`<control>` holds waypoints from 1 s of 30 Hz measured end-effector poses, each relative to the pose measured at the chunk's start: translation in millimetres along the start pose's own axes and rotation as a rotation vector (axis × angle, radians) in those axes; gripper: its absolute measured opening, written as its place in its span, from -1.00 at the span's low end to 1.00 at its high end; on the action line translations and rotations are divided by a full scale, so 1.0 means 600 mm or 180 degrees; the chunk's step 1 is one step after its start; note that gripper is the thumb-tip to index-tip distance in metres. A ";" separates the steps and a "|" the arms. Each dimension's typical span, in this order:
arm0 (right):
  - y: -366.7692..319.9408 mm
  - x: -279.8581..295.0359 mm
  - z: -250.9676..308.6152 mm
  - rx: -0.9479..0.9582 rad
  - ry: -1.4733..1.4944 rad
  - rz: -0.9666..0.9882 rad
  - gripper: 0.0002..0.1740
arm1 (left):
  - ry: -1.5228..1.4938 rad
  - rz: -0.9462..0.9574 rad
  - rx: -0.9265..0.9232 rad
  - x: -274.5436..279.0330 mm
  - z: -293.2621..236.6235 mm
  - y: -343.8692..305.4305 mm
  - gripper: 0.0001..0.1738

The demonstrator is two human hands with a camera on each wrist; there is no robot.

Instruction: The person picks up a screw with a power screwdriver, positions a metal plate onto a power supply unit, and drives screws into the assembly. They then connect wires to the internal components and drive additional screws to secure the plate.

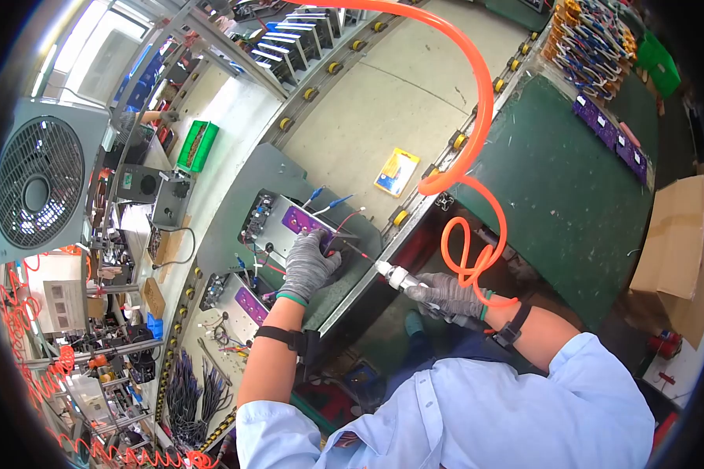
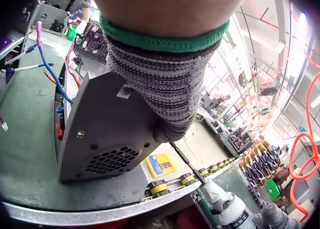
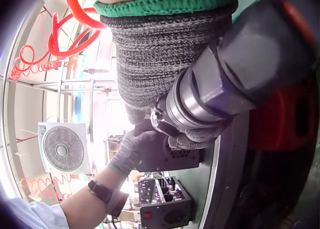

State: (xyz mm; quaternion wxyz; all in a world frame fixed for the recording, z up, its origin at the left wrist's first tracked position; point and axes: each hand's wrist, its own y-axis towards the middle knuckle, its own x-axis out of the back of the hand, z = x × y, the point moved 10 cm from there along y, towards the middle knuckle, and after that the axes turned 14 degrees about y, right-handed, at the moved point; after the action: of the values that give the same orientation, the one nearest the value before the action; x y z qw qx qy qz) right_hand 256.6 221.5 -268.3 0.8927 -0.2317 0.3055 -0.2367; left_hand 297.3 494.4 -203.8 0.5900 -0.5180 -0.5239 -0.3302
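Both hands wear grey knitted gloves with green cuffs. My left hand grips the upper edge of a dark metal casing with a honeycomb vent; blue and red wires rise beside its purple label. My right hand holds a pneumatic screwdriver, its body large in the right wrist view. The driver's long thin bit reaches to the casing's side, its tip right by the left thumb. What the left fingertips touch there is hidden.
A second open casing stands beside the first. An orange air hose loops over the workspace. Beyond lie a yellow packet, a roller rail and a green-topped table. At left are a fan and a green bin.
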 end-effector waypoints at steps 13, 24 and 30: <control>0.001 -0.002 0.000 -0.0228 -0.0023 -0.0028 -0.20 | 0.0106 -0.0108 0.0150 0.016 -0.008 -0.007 -0.43; 0.011 -0.015 -0.001 0.0052 -0.0194 -0.0095 -0.16 | 0.0575 0.0030 -0.0063 0.019 -0.021 -0.014 -0.56; 0.017 -0.010 -0.006 0.0019 -0.0041 -0.0080 -0.15 | 0.0508 0.0056 -0.0034 0.018 -0.018 -0.009 -0.49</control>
State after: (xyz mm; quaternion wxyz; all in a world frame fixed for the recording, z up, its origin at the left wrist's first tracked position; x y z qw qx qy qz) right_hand 253.0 231.8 -273.7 0.8923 -0.2344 0.2961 -0.2474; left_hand 297.8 484.1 -191.0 0.6300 -0.4978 -0.4688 -0.3681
